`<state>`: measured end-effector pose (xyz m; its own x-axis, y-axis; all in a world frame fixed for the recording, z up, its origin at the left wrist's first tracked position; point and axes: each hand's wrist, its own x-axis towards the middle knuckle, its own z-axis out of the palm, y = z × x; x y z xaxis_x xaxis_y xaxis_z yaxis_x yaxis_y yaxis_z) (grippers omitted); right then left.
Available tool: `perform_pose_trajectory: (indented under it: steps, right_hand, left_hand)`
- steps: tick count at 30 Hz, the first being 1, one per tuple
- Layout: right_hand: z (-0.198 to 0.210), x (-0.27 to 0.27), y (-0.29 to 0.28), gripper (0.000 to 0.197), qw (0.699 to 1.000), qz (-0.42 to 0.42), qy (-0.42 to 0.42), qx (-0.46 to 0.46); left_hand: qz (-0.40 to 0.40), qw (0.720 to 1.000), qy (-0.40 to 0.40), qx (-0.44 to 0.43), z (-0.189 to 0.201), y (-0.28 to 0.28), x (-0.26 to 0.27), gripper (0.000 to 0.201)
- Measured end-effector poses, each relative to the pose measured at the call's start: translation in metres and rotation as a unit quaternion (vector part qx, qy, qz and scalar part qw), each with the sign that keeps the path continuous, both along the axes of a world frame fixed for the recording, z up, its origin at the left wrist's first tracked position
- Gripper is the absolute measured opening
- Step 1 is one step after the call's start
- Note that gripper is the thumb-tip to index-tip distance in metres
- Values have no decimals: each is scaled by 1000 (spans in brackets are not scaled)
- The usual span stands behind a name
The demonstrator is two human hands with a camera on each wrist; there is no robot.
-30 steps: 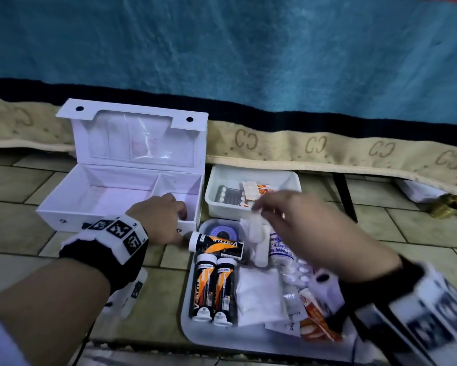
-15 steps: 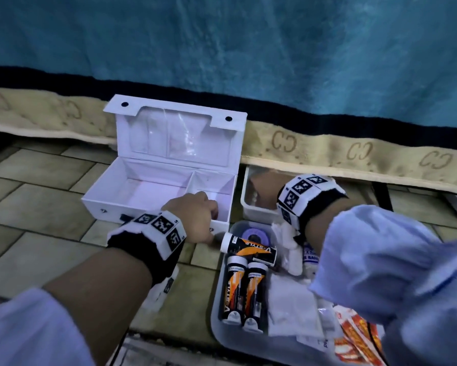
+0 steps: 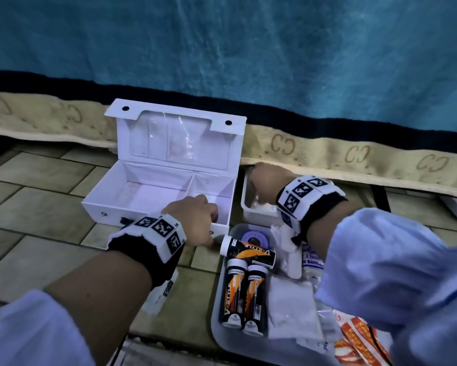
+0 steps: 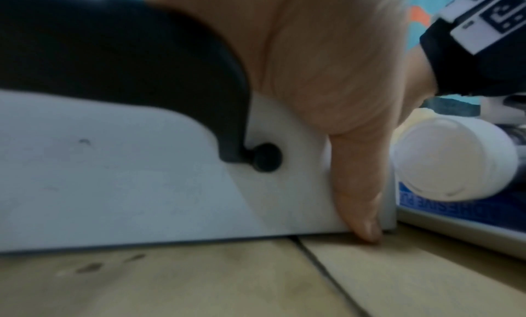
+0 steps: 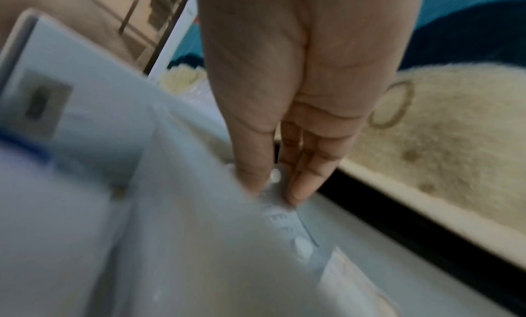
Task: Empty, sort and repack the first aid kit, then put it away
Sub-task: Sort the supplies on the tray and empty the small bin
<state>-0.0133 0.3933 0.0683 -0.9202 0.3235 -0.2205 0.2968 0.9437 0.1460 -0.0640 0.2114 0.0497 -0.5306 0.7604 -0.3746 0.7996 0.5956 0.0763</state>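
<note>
The white first aid box (image 3: 153,191) stands open on the tiled floor, its two compartments bare. My left hand (image 3: 207,220) grips its front wall at the right end; the thumb (image 4: 358,193) runs down the outside of the box (image 4: 128,182), beside the black handle (image 4: 170,74). My right hand (image 3: 261,178) reaches into a small white tub (image 3: 244,204) right of the box. There its thumb and fingers (image 5: 310,175) pinch a blister strip of white pills (image 5: 277,179).
A grey tray (image 3: 216,326) in front of the tub holds three black-and-orange tubes (image 3: 234,294), a purple tape roll (image 3: 253,236), white gauze packets (image 3: 290,310), a bandage pack and orange sachets (image 3: 359,339). A blue blanket with a beige border (image 3: 327,151) hangs behind.
My right hand left the tray, reached forward into the small white tub and took hold of a blister strip. The left hand stayed on the box's front wall.
</note>
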Motion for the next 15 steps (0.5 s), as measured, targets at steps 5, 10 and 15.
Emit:
perform_pose_trajectory:
  steps: [5, 10, 15]
  right_hand:
    - [59, 23, 0, 19, 993, -8, 114, 19]
    - [99, 92, 17, 18, 934, -191, 301, -23]
    - [93, 168, 18, 35, 930, -327, 130, -100]
  left_hand:
    - [1, 1000, 1, 2, -2, -1, -1, 48]
    - [-4, 1000, 8, 10, -2, 0, -1, 49]
    - [-8, 1000, 13, 15, -3, 0, 0, 49]
